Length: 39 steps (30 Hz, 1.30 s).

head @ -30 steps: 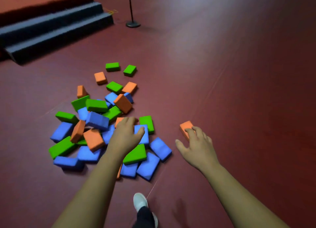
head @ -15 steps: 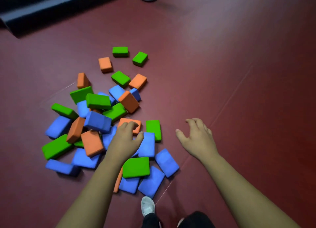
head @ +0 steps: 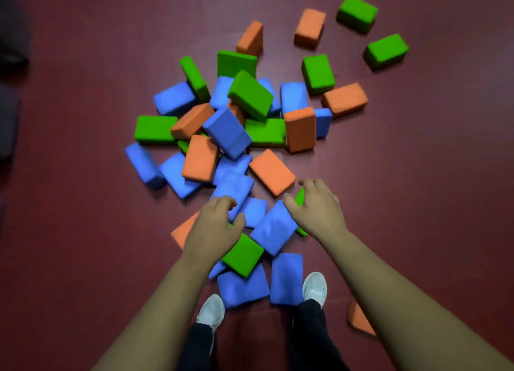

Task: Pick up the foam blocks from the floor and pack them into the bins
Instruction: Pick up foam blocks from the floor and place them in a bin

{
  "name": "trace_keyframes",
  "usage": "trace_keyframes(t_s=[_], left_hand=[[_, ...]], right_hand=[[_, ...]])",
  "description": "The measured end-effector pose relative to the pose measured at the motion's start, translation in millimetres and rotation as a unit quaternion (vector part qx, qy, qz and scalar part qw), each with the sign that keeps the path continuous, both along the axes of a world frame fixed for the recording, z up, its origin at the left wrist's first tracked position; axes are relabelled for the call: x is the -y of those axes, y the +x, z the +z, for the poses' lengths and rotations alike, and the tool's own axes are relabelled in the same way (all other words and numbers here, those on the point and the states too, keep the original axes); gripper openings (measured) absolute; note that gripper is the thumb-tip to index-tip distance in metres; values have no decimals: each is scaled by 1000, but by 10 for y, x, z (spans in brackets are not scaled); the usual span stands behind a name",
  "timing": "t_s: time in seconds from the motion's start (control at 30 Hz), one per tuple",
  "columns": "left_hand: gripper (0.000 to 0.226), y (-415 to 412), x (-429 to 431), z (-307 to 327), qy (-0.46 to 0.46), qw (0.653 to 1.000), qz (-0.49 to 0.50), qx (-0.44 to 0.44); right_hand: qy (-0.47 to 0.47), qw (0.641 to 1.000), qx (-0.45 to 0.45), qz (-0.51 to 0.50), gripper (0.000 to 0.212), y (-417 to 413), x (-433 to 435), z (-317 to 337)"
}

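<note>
The heap of rectangular foam blocks (head: pixel 228 131) lies scattered on the dark red floor (head: pixel 83 231), right in front of the person's two white shoes (head: pixel 315 287). The left hand (head: pixel 214 228) is curled over a blue foam block (head: pixel 235 185) at the heap's near edge; I cannot tell whether it grips it. The right hand (head: pixel 317 209) is spread wide, holding nothing, above a green foam block (head: pixel 301 199) that it mostly hides. Blocks lie piled on one another, so the lower ones show only as slivers. One orange foam block (head: pixel 357 319) is half hidden behind the right forearm. Dark blurred shapes (head: pixel 11 37) are cut off at the left edge. I count roughly eleven green, ten orange and fifteen blue.
</note>
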<state>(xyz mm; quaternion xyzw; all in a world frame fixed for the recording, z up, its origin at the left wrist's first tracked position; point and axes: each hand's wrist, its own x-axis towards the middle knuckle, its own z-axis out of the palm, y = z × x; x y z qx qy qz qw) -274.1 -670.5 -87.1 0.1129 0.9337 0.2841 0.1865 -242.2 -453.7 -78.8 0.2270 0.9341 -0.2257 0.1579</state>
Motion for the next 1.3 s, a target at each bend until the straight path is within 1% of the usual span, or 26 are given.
trace_keyframes(t_s=[0.07,0.13,0.2,0.3,0.4,0.47,0.53,0.57,0.63,0.7,0.73,0.8,0.87,0.9,0.93,1.0,1.07,1.13,1.17,1.2,1.27,1.3], left_hand=[[39,74,-131,-486,-12,997,61,47],[24,134,-164,-1051,-22,989,124,79],[17,191,-76,-1651,-48,979,162,111],[24,311,173,-2590,-88,960,211,164],[49,453,350,-3529,-116,940,226,230],[50,527,455,-4096,-130,922,248,269],[52,585,553,-4564,-131,898,304,289],[59,618,605,-4755,-125,877,348,305],[73,715,740,-5129,-106,827,432,345],[82,837,863,-5425,-50,788,481,380],[87,905,914,-5546,-4,775,496,392],[90,1017,980,-5708,86,759,515,389],[84,1120,1045,-5844,148,740,543,368],[82,1149,1078,-5859,162,734,556,355],[83,1170,1101,-5820,178,732,560,344],[83,1145,1052,-5497,216,747,543,317],[69,1069,942,-5116,259,766,507,300],[63,1005,882,-4866,270,783,474,299],[66,949,867,-4755,250,806,450,293],[73,876,851,-4636,221,837,416,280],[94,704,836,-4440,177,893,329,252],[105,601,812,-4345,167,911,281,250]], right_hand=[[-22,998,25,53,55,-174,16,-565],[-47,993,43,96,60,-275,81,-1161],[-66,988,71,122,57,-313,175,-1751],[-95,980,97,148,53,-303,391,-2679],[-121,974,108,156,51,-237,641,-3614],[-144,968,122,164,51,-176,850,-4161],[-161,961,134,179,55,-114,1069,-4626],[-165,958,138,189,57,-80,1169,-4830],[-167,953,149,206,55,3,1335,-5194],[-157,950,162,216,45,102,1446,-5466],[-146,952,161,216,42,149,1488,-5561],[-120,961,145,202,45,223,1543,-5658],[-115,970,133,168,47,266,1558,-5672],[-133,973,129,136,48,277,1549,-5659],[-161,975,119,100,49,290,1536,-5617],[-239,968,79,20,50,300,1464,-5449],[-338,936,63,-73,49,303,1327,-5227],[-425,894,72,-120,50,305,1128,-5012],[-453,880,74,-124,51,317,1018,-4937],[-474,869,73,-121,53,332,914,-4858],[-493,861,68,-109,53,365,753,-4742],[-500,857,68,-103,52,381,690,-4681]])
